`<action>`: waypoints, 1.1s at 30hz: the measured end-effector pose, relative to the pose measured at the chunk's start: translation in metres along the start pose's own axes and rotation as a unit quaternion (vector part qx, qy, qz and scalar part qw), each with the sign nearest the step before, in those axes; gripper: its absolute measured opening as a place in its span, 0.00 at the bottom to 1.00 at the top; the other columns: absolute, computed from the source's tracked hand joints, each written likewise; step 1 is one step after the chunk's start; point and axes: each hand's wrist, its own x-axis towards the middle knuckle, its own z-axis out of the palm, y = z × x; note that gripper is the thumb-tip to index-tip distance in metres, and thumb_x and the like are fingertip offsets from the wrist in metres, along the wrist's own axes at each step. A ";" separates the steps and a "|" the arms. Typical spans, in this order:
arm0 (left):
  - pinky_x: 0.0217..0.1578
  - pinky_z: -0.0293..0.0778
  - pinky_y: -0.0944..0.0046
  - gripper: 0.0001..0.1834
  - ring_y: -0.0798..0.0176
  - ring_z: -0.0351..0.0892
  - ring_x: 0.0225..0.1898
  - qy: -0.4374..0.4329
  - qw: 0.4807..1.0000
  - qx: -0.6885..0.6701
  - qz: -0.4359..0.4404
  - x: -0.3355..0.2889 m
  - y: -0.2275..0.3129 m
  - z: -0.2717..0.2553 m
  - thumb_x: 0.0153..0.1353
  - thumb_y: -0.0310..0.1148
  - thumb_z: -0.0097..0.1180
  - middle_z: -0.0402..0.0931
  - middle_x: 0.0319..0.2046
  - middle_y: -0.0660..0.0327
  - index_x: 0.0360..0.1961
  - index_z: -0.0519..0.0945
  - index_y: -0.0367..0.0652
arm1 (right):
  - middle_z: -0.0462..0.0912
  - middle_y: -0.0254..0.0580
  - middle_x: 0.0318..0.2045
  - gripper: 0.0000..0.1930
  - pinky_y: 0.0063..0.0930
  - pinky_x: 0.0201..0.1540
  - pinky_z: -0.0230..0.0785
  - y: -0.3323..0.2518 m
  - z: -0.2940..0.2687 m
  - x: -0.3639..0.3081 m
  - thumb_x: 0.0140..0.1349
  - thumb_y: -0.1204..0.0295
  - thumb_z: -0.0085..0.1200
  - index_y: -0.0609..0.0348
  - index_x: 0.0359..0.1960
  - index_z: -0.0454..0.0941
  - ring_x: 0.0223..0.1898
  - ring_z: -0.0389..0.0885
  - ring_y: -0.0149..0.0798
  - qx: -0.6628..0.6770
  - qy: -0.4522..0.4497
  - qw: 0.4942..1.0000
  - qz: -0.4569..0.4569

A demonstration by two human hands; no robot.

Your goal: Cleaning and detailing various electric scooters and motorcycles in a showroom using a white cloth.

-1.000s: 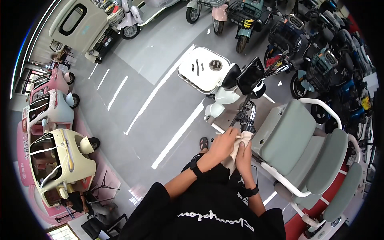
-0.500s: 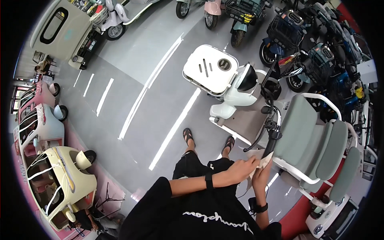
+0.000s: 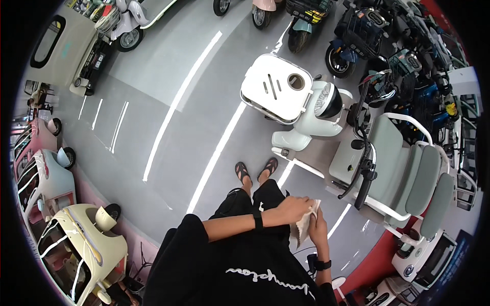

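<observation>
A cream-coloured cloth (image 3: 303, 229) hangs between my two hands, in front of my body. My left hand (image 3: 292, 210) is closed on its upper edge from the left. On the other side my right hand (image 3: 319, 230) grips the same cloth, its fingers curled around the right edge. Just beyond, to the right, stands a pale green and white electric tricycle (image 3: 311, 125). Its handlebar grip (image 3: 363, 193) is the part nearest my right hand, with a gap between them. A white basket lid (image 3: 275, 86) covers the tricycle's front basket.
Several scooters (image 3: 357, 33) crowd the far right. The tricycle's grey-green seat (image 3: 389, 153) is at the right. Small cream (image 3: 92, 237) and pink vehicles line the left edge. A beige vehicle (image 3: 66, 51) stands far left. White lines (image 3: 219, 153) cross the grey floor.
My hands and the cloth have drawn away from the tricycle's handlebar, toward the left and my body. My feet have come closer together, and the view has shifted slightly.
</observation>
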 end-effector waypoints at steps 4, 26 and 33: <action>0.46 0.73 0.48 0.08 0.43 0.76 0.46 0.145 0.988 -0.031 -0.045 -0.009 -0.060 -0.054 0.65 0.26 0.51 0.76 0.40 0.50 0.45 0.73 0.39 | 0.76 0.65 0.58 0.27 0.42 0.61 0.67 -0.037 0.037 0.050 0.74 0.67 0.41 0.68 0.70 0.57 0.59 0.77 0.58 0.100 0.032 0.987 -0.118; 0.37 0.78 0.44 0.15 0.36 0.81 0.37 0.191 0.926 0.154 -0.286 0.137 -0.300 -0.298 0.59 0.19 0.48 0.76 0.46 0.43 0.48 0.67 0.39 | 0.74 0.53 0.60 0.26 0.48 0.64 0.62 -0.234 0.099 0.380 0.64 0.72 0.52 0.56 0.65 0.71 0.61 0.72 0.54 -0.078 0.174 0.953 -0.236; 0.38 0.77 0.42 0.18 0.38 0.82 0.39 0.185 0.902 0.153 -0.360 0.052 -0.352 -0.262 0.59 0.20 0.49 0.77 0.45 0.46 0.51 0.67 0.39 | 0.51 0.49 0.76 0.33 0.52 0.75 0.42 -0.235 0.136 0.373 0.67 0.61 0.48 0.49 0.74 0.58 0.76 0.49 0.51 -0.175 0.069 0.947 -0.260</action>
